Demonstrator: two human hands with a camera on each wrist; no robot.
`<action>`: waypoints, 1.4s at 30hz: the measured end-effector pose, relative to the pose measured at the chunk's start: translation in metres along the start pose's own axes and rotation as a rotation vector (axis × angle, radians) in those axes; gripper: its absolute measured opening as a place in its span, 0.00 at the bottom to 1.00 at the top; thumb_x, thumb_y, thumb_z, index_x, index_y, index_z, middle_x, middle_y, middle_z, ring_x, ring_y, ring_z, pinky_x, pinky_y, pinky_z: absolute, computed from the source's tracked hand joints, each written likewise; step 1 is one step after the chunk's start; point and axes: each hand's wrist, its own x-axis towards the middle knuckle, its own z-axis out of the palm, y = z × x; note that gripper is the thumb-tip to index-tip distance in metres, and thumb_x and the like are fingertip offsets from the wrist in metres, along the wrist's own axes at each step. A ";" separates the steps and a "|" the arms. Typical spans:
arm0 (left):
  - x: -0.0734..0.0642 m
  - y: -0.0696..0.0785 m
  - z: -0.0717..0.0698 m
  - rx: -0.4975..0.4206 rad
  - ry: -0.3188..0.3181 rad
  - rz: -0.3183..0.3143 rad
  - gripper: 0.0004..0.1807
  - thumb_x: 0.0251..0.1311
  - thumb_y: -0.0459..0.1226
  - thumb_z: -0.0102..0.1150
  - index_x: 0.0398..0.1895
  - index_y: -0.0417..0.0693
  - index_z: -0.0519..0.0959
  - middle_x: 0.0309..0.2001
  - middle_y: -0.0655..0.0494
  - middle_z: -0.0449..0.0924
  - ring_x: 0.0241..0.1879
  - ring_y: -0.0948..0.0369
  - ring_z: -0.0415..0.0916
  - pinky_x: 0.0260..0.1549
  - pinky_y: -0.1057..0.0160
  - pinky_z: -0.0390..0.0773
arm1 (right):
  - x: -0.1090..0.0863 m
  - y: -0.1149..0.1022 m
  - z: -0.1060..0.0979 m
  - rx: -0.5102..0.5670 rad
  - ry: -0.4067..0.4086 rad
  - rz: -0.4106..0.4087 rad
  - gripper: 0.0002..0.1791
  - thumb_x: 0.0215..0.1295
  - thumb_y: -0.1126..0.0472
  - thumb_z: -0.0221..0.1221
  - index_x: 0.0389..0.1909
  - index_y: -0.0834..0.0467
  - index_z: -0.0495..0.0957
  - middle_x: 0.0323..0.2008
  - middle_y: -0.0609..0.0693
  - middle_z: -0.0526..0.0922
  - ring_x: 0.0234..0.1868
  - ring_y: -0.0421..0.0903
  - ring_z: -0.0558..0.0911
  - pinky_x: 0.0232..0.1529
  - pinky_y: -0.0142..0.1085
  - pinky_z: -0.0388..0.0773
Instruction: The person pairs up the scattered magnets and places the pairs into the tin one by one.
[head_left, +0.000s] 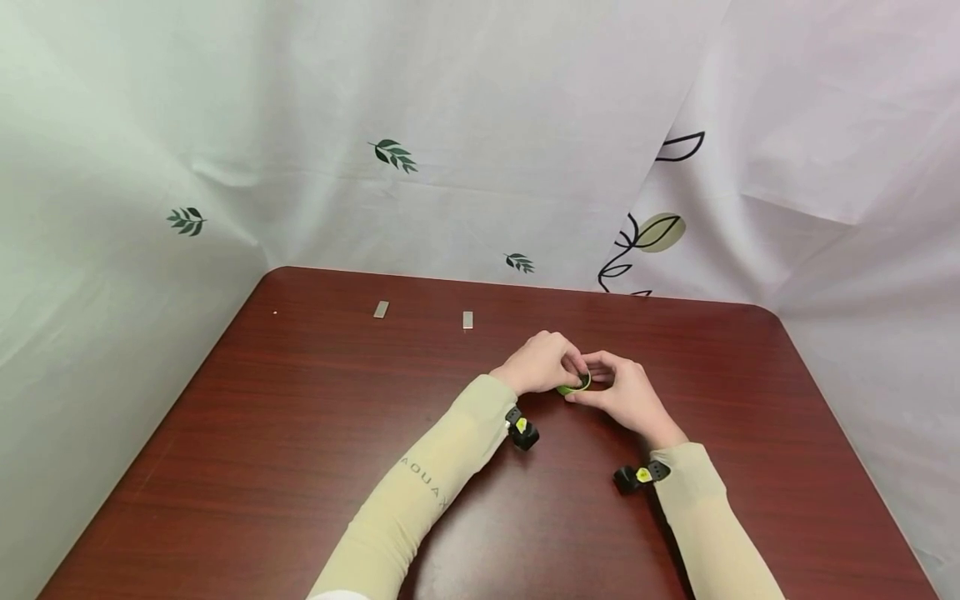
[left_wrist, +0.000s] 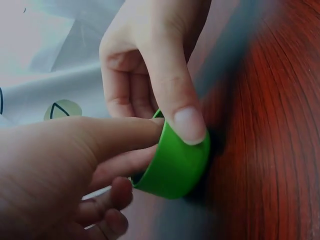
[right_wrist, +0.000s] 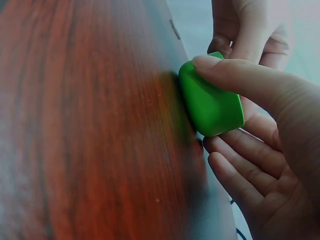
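A small round bright green cup [head_left: 564, 389] sits close over the brown table, right of its middle. My right hand [head_left: 628, 396] holds it from the side, with the thumb [right_wrist: 225, 72] along its outer wall and the fingers on the far side. From the left, my left hand [head_left: 542, 365] reaches over the rim, thumb and forefinger inside the cup. In the left wrist view the cup's wall [left_wrist: 175, 170] hides those fingertips, and I cannot tell whether they pinch anything.
Two small flat grey rectangular pieces lie apart near the table's back edge, a left piece [head_left: 381, 310] and a right piece [head_left: 468, 320]. A tiny white speck [head_left: 274, 312] lies at the far left. White patterned curtains [head_left: 450, 167] hang close behind the table [head_left: 285, 450].
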 end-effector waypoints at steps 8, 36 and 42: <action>-0.006 -0.008 -0.006 -0.076 0.137 0.022 0.06 0.62 0.35 0.71 0.42 0.53 0.89 0.30 0.71 0.84 0.33 0.73 0.78 0.37 0.72 0.75 | 0.001 0.000 0.001 0.016 -0.005 0.014 0.33 0.47 0.54 0.82 0.55 0.59 0.82 0.49 0.54 0.86 0.46 0.50 0.87 0.47 0.45 0.83; -0.037 -0.039 -0.014 -0.175 0.239 -0.013 0.06 0.62 0.41 0.72 0.40 0.52 0.89 0.31 0.71 0.84 0.29 0.67 0.78 0.33 0.65 0.77 | -0.002 -0.001 0.000 0.011 -0.009 -0.004 0.31 0.47 0.56 0.81 0.54 0.53 0.82 0.48 0.48 0.86 0.45 0.46 0.87 0.48 0.42 0.83; -0.042 -0.042 -0.016 -0.175 0.232 -0.024 0.05 0.63 0.41 0.71 0.39 0.54 0.89 0.30 0.71 0.83 0.28 0.66 0.78 0.32 0.65 0.77 | -0.002 -0.002 0.000 -0.039 -0.001 -0.076 0.24 0.49 0.58 0.81 0.46 0.54 0.83 0.44 0.48 0.85 0.43 0.46 0.87 0.47 0.44 0.83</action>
